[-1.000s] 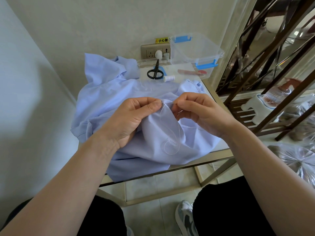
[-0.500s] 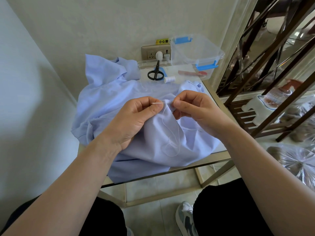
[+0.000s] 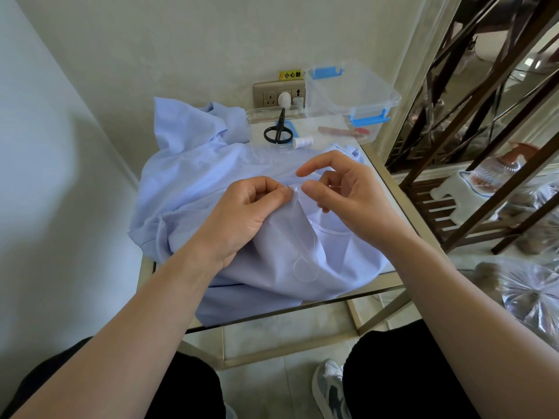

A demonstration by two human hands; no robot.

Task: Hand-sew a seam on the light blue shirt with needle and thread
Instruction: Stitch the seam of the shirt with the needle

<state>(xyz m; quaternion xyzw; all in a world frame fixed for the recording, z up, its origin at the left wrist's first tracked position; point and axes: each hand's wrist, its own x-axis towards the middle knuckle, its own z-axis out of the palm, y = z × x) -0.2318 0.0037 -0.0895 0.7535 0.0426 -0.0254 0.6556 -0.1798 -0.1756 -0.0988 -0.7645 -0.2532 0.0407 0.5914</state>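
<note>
The light blue shirt (image 3: 211,189) lies bunched on a small glass table (image 3: 381,291). My left hand (image 3: 245,213) pinches a raised fold of the fabric between thumb and forefinger at the seam. Just right of that fold is my right hand (image 3: 344,195), its forefinger lifted and its thumb apart from it, with nothing plainly held. White thread (image 3: 305,267) hangs from the fold and curls into a loop on the cloth below. The needle is too fine to make out at the pinched fold.
Black scissors (image 3: 278,131) and a white thread spool (image 3: 302,142) lie behind the shirt, beside a clear plastic box (image 3: 354,95) with blue latches. A wall socket (image 3: 272,93) sits behind them. A dark metal shelf (image 3: 472,164) stands to the right. My knees are under the table's front edge.
My right hand has let go of the needle; its forefinger and thumb have opened and lifted a little to the right. My left hand keeps its pinch on the fold.
</note>
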